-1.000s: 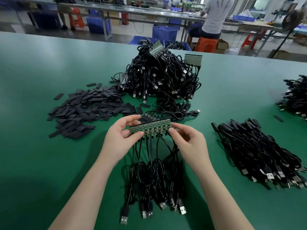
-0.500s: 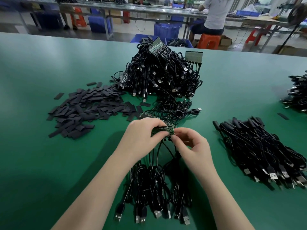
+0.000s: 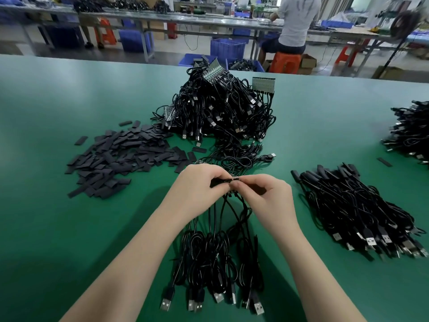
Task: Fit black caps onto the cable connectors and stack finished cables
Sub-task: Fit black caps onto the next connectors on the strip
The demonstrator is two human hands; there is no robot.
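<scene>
From the head view, your left hand (image 3: 197, 189) and right hand (image 3: 267, 196) meet at the middle of the green tabletop (image 3: 69, 228), both held just above it. Your left fingers are curled round the left end of a green board (image 3: 233, 180), which shows only edge-on between the hands, and your right fingers (image 3: 241, 185) pinch its right end. A bundle of cables (image 3: 216, 259) hangs from the board toward you, and its plugs (image 3: 257, 306) lie on the tabletop at the near edge between your forearms. The caps (image 3: 120, 159) lie in a loose black heap to the far left of your hands. Behind your hands a tall pile (image 3: 222, 112) of tangled cables rises, with more green boards sticking out of it. To the right, a flatter stack (image 3: 357, 212) of cables lies with its plugs turned near and right. At the far right edge sits another heap (image 3: 411, 133). Beyond the tabletop, a person (image 3: 294, 24) sits on an orange stool (image 3: 284, 62).
</scene>
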